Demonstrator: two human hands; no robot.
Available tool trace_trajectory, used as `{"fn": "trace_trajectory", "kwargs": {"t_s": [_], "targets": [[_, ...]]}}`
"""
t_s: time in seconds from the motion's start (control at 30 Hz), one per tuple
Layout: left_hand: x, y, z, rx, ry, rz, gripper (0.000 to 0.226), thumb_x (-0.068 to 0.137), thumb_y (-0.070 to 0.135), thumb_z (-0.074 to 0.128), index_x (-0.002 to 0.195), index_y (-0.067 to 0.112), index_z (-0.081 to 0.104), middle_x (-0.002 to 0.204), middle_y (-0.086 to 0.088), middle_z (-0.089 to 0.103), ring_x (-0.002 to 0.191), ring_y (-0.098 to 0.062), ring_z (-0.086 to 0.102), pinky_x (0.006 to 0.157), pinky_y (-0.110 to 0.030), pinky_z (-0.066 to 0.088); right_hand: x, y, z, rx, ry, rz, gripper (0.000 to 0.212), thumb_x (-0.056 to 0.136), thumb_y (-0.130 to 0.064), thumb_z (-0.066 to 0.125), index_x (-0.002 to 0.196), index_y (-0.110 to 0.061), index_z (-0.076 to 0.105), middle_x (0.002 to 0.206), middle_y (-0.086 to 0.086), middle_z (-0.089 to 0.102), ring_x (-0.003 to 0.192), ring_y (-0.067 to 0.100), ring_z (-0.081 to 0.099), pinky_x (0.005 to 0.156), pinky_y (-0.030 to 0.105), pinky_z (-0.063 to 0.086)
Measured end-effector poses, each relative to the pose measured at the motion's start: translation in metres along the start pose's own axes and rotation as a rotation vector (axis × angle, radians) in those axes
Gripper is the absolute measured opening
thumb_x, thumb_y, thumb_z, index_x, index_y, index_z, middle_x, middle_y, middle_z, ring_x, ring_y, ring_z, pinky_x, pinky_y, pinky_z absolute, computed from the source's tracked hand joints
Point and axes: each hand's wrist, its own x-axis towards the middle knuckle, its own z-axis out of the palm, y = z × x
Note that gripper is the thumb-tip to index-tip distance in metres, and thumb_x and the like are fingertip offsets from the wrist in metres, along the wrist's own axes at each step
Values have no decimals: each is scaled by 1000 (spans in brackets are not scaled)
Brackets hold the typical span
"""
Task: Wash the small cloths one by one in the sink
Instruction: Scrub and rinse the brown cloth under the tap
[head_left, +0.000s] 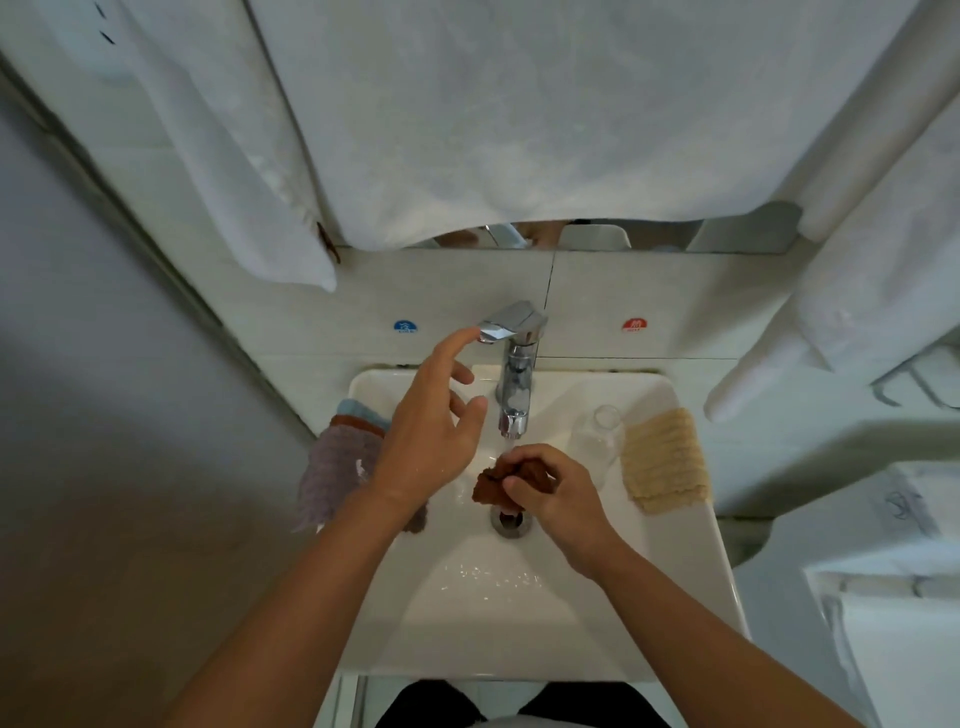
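My right hand (553, 493) grips a crumpled brown cloth (491, 488) over the drain (511, 521), just below the spout of the chrome faucet (514, 384). My left hand (434, 431) is raised with fingers spread, and its index fingertip touches the end of the faucet lever (501, 325). A pile of small cloths, purple (332, 473) on top with brown and light blue ones under it, hangs over the left rim of the white sink (691, 571). A cream ribbed cloth (665, 460) lies on the right rim.
A clear glass bottle (597, 436) stands on the rim beside the cream cloth. White towels (519, 104) hang over the mirror above the tiled wall. A blue sticker (405, 327) and a red sticker (635, 325) mark the tiles either side of the faucet.
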Motion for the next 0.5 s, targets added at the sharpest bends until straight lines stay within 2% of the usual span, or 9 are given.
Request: {"fn": "trace_trajectory", "kwargs": {"t_s": [0.13,0.23,0.3,0.4,0.47,0.5], "targets": [[9,-1,-2,32,-25,28,78,97,14,64,134,72,27,104,18,55,82,-11,62,69,-28,59,1,1,1,4,-2,16,30,88,6,71,97,-21,76,105,1,75,103,22,71,74,37,63],[3,-10,-1,58,-34,42,79,98,13,60,138,71,26,99,20,55,75,-16,62,63,-31,57,0,0,2,12,15,27,29,87,8,71,96,-19,77,102,1,75,99,23,72,72,35,62],[-1,-17,-2,98,-53,7,78,99,14,58,141,70,24,101,23,55,71,-16,61,61,-34,56,-1,-1,2,5,21,34,26,87,7,72,97,-17,76,102,2,75,99,25,72,72,38,63],[-11,-22,-5,118,-39,10,73,100,23,57,148,65,23,109,28,52,80,-11,62,62,-26,58,-4,-4,2,-8,16,37,23,87,4,73,100,-15,75,104,4,74,100,25,72,75,42,64],[-25,-26,1,51,-7,-60,63,102,31,56,149,61,27,117,25,52,86,-9,63,66,-24,58,-7,-8,1,3,15,39,23,87,4,73,101,-14,75,103,4,74,98,24,73,75,39,63],[-35,-29,6,-3,-16,-152,56,103,36,55,148,58,31,118,20,54,86,-10,64,66,-25,59,-8,-10,1,14,13,39,23,87,5,73,101,-13,74,104,6,74,98,24,73,75,39,63]]}}
